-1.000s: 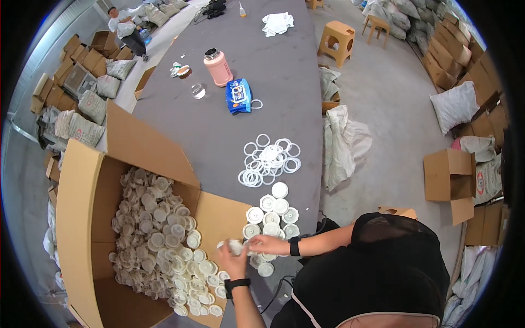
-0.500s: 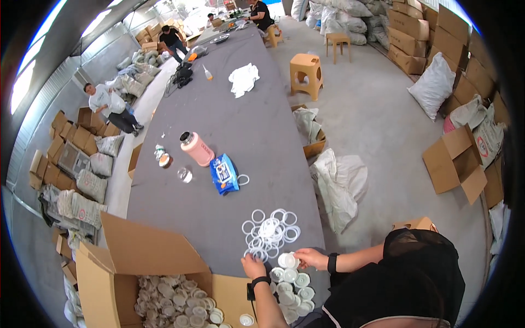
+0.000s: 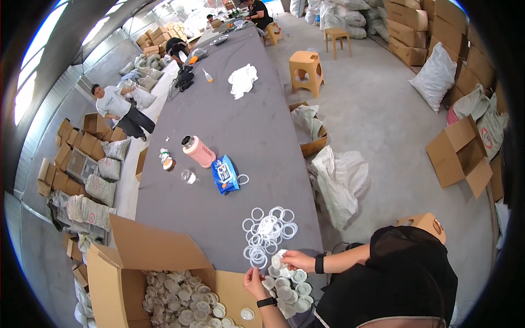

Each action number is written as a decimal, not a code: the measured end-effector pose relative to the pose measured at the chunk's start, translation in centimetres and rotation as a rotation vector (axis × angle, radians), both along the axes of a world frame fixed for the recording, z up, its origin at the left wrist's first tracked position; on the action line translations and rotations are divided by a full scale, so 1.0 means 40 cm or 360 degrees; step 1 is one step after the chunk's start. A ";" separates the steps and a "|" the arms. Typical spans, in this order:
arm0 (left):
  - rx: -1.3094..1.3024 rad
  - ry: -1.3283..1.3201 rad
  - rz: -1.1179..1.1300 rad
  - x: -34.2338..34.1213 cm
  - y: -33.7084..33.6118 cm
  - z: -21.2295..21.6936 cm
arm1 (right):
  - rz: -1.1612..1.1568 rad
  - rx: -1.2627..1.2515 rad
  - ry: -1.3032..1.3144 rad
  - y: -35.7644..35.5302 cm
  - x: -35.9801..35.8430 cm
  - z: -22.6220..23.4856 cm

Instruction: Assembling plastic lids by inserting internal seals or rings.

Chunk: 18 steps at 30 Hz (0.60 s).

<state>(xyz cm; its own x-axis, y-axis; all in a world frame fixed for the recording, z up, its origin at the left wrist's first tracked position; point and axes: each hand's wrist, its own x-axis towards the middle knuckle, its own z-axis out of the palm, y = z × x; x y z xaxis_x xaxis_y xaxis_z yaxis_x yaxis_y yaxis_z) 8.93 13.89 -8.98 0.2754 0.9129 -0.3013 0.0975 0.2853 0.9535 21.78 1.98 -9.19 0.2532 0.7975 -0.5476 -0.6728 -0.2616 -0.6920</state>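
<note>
A round white plastic cap (image 3: 278,260) is pinched in my right hand (image 3: 296,261), just above several similar white caps (image 3: 286,293) heaped on the table. Close to its left, my left hand (image 3: 254,282) has thumb and finger closed on a thin white ring (image 3: 259,262), which lies against the lower edge of the ring pile. That pile of loose white rings (image 3: 269,228) spreads on the grey tabletop beyond my hands.
At left, an open cardboard box (image 3: 158,244) holds many white caps; one loose cap (image 3: 247,314) lies on its flap. Farther up are a blue packet (image 3: 225,175), a pink bottle (image 3: 198,151) and a white cloth (image 3: 243,81). Sacks (image 3: 340,186) stand right of the table.
My left hand has drawn back slightly from the ring pile with a ring. My right hand and its cap have shifted left toward it. A person at left has turned, holding a sack.
</note>
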 end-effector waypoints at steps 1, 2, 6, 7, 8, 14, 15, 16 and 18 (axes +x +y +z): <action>-0.0103 -0.0277 0.0027 -0.018 -0.015 0.006 | 0.0010 0.0054 0.0045 0.000 -0.015 0.011; -0.0205 -0.0555 0.0060 -0.034 -0.029 0.015 | 0.0002 0.0126 0.0100 0.008 -0.031 0.015; -0.0516 -0.0818 0.0292 -0.070 -0.104 0.143 | -0.0064 0.0355 0.0180 0.024 -0.091 0.086; -0.0505 -0.0921 0.0264 -0.083 -0.113 0.156 | -0.0057 0.0445 0.0204 0.022 -0.101 0.110; -0.0488 -0.1009 0.0241 -0.103 -0.126 0.168 | -0.0052 0.0491 0.0269 0.021 -0.113 0.144; 0.0389 -0.0519 0.0636 -0.168 -0.210 0.273 | 0.0203 0.0593 0.0287 -0.011 -0.199 0.204; 0.0980 -0.0104 0.0471 -0.193 -0.214 0.276 | 0.0240 0.0609 0.0303 -0.020 -0.215 0.216; 0.1546 0.0333 0.0280 -0.214 -0.222 0.280 | 0.0259 0.0607 0.0309 -0.025 -0.230 0.224; 0.1425 0.0314 0.0219 -0.247 -0.249 0.294 | 0.0282 0.0669 0.0399 -0.036 -0.259 0.237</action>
<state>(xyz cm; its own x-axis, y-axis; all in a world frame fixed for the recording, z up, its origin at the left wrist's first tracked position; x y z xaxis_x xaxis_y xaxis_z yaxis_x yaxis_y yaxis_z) -0.97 3.92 2.79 0.1658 0.8488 0.5020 0.3016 -0.5283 0.7937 11.41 0.53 0.30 -0.0036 0.9804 -0.1972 -0.8020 -0.1206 -0.5850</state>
